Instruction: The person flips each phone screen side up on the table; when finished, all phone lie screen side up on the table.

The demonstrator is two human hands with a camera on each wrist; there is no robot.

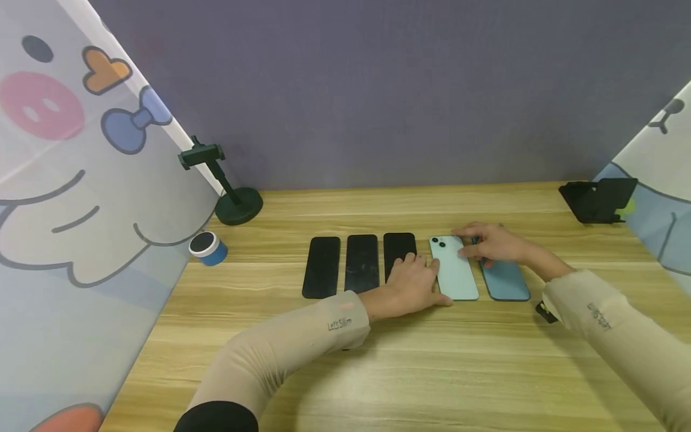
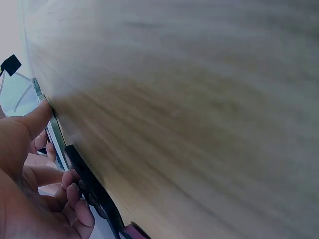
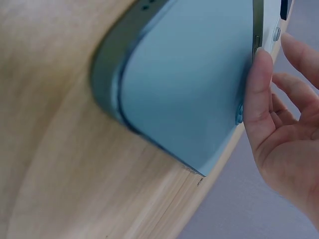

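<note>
- Head: the left hand spreads its fingers over a dark phone, thumb at the pale green phone's lower edge; the pale green phone lies between both hands' fingers. The right hand's thumb and forefinger stand apart at its upper right, above a blue phone.
- Left wrist: fingers loosely bent beside the dark phone's end.
- Right wrist: thumb touching the pale green phone's side.

From the head, forward and down, well above the pale green phone. At the left wrist, low to that phone's left, rolled sideways, facing its edge. At the right wrist, close to its right-hand neighbour, the blue phone, facing forward. Common to head and right wrist: both phones.
</note>
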